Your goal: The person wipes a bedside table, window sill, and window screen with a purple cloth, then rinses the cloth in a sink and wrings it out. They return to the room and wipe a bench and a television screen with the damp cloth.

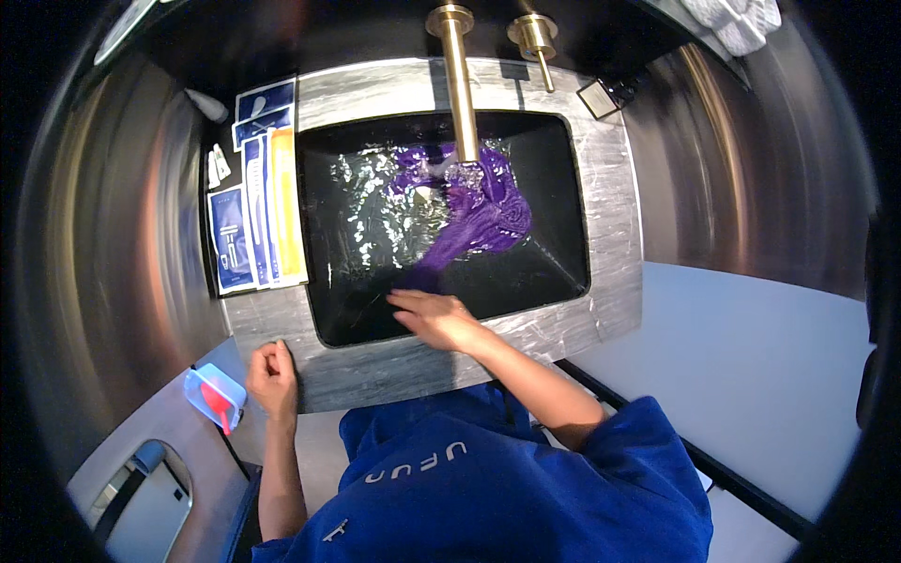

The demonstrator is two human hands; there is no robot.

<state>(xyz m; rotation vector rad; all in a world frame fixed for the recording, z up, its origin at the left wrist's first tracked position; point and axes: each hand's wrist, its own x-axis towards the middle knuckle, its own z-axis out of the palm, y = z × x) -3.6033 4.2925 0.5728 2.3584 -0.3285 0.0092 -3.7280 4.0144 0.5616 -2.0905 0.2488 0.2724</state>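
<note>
A purple cloth (486, 218) lies wet in the black rectangular sink (563, 183), partly under moving water. One end of it stretches towards my right hand (436, 320), which is over the sink's front edge. Those fingers point left, and whether they pinch the cloth is hidden. Water falls onto the cloth from the brass spout (461, 91). My left hand (272, 380) is curled closed at the front left corner of the grey marbled countertop (373, 373), with nothing visible in it.
Blue, white and yellow packets (257, 211) lie on the left. A brass tap handle (535, 42) is on the back wall. At the back right stands a small framed card (598, 98). Below left hangs a light blue container (211, 383) with a red scoop (217, 401).
</note>
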